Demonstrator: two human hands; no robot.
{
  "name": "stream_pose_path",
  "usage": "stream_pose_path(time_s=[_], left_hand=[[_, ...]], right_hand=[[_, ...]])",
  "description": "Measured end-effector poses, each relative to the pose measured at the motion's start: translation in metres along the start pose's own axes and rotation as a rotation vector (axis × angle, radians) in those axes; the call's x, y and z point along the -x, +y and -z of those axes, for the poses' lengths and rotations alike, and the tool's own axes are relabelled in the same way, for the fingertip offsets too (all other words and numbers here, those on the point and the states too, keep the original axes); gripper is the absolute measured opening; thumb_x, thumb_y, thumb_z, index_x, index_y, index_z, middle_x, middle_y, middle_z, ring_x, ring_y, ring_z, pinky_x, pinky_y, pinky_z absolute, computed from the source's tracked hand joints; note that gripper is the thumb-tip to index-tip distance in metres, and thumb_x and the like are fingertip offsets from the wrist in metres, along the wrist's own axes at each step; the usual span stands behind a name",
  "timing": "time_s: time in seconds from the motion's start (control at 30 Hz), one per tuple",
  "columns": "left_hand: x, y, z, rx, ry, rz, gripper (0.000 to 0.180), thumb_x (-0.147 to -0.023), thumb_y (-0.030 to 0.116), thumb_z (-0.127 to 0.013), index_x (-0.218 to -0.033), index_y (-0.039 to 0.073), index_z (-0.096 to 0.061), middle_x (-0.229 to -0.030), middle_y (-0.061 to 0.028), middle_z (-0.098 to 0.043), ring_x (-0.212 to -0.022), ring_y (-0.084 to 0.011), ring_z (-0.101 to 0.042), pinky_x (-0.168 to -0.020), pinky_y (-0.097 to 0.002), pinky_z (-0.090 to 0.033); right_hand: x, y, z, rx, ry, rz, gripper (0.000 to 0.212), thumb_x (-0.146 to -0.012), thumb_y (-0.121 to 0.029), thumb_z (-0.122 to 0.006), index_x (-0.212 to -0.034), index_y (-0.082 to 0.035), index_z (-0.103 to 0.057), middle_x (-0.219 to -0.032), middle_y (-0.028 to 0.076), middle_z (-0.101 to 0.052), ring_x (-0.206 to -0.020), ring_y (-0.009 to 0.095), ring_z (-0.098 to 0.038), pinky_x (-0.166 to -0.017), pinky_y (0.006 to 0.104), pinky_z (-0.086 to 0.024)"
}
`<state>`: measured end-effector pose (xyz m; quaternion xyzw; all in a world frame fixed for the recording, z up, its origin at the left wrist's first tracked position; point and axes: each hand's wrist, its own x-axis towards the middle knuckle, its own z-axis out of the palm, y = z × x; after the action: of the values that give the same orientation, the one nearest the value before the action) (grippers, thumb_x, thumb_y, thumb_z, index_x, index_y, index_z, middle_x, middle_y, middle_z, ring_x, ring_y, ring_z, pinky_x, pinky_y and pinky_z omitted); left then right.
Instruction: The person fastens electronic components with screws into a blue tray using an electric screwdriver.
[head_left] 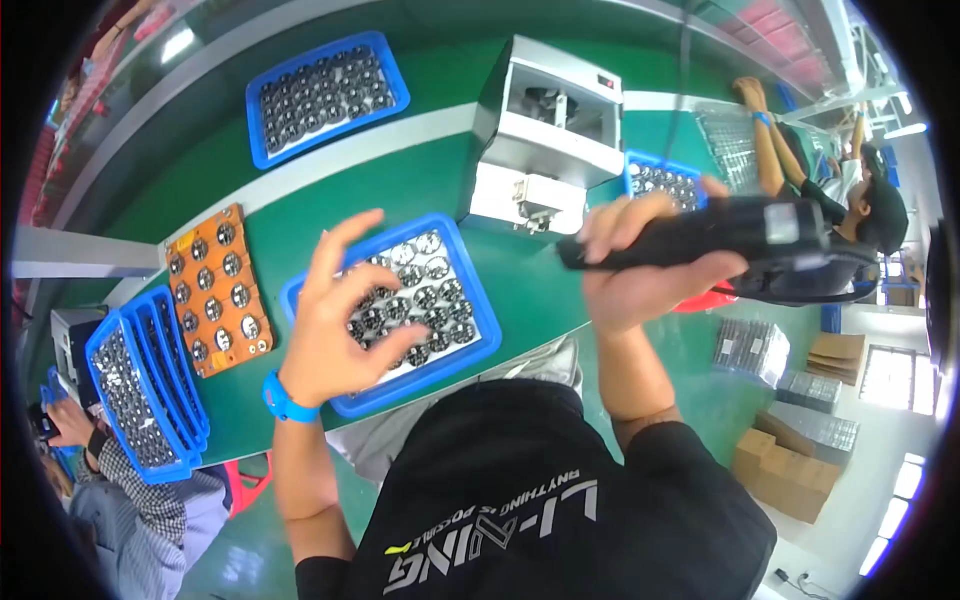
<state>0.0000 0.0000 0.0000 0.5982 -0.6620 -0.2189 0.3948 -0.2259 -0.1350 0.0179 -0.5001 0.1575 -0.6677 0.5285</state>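
My left hand (335, 330) hovers over a blue tray (488, 320), its fingers spread and curved with nothing between them. Rows of small round black-and-silver metal parts (425, 297) lie on a white liner inside that tray, partly hidden by the hand. A blue band circles my left wrist. My right hand (640, 285) is raised to the right of the tray, wrapped round a black corded handheld tool (715, 238). The tool lies roughly level, with a narrow end toward the left and a cable at its right; its exact kind does not show.
A grey-white bench machine (545, 150) stands behind the tray. Left lies an orange board (208, 305) with round parts, beside stacked blue trays (190, 440). Another filled blue tray (258, 140) sits at the back. People work at both sides; cartons (785, 475) stand at right.
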Motion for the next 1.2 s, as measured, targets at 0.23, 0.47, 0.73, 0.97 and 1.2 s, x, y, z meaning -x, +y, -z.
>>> stream_pose_path(time_s=[0.23,0.47,0.73,0.97,1.2], left_hand=[[0.009,-0.048,0.007,0.000,0.371,0.031,0.008,-0.077,0.002,-0.072,-0.082,0.000,-0.067,-0.120,-0.0183,-0.062,-0.109,-0.0317,-0.062,-0.090,-0.0391,-0.049],[-0.004,-0.046,0.013,-0.026,0.155,0.044,0.010,-0.082,-0.001,-0.065,-0.091,0.000,-0.070,-0.117,-0.0150,-0.063,-0.105,-0.0316,-0.063,-0.085,-0.0358,-0.051],[-0.006,-0.061,0.016,0.064,-0.002,0.041,0.012,-0.080,-0.004,-0.064,-0.090,-0.002,-0.070,-0.114,-0.0151,-0.064,-0.105,-0.0311,-0.064,-0.088,-0.0364,-0.051],[0.002,-0.064,0.018,-0.088,-0.019,-0.100,0.018,-0.071,0.003,-0.073,-0.089,0.001,-0.073,-0.117,-0.0152,-0.063,-0.097,-0.0332,-0.061,-0.082,-0.0393,-0.050],[0.007,-0.069,0.013,-0.181,0.016,-0.080,0.017,-0.072,0.013,-0.072,-0.085,0.003,-0.074,-0.112,-0.0097,-0.061,-0.096,-0.0281,-0.058,-0.080,-0.0384,-0.050]], right_hand=[[-0.029,0.027,-0.012,0.253,0.031,0.019,0.077,-0.088,-0.080,-0.032,-0.129,-0.015,-0.034,-0.061,0.006,-0.049,-0.044,0.018,-0.045,-0.049,0.0340,-0.042],[-0.024,0.034,-0.014,0.357,-0.072,-0.002,0.072,-0.090,-0.076,-0.036,-0.127,-0.014,-0.035,-0.061,0.007,-0.049,-0.045,0.019,-0.044,-0.050,0.0342,-0.040],[-0.005,0.043,-0.016,0.105,-0.102,-0.229,0.071,-0.092,-0.074,-0.033,-0.130,-0.014,-0.036,-0.061,0.007,-0.047,-0.046,0.020,-0.046,-0.050,0.0360,-0.043],[0.037,0.089,-0.078,-0.126,-0.226,-0.057,0.086,-0.083,-0.085,-0.031,-0.136,-0.017,-0.028,-0.063,0.010,-0.052,-0.044,0.021,-0.048,-0.047,0.0371,-0.045],[0.042,0.114,-0.086,0.011,-0.360,-0.055,0.085,-0.085,-0.083,-0.030,-0.138,-0.016,-0.024,-0.068,0.011,-0.055,-0.048,0.022,-0.052,-0.049,0.0373,-0.047]])
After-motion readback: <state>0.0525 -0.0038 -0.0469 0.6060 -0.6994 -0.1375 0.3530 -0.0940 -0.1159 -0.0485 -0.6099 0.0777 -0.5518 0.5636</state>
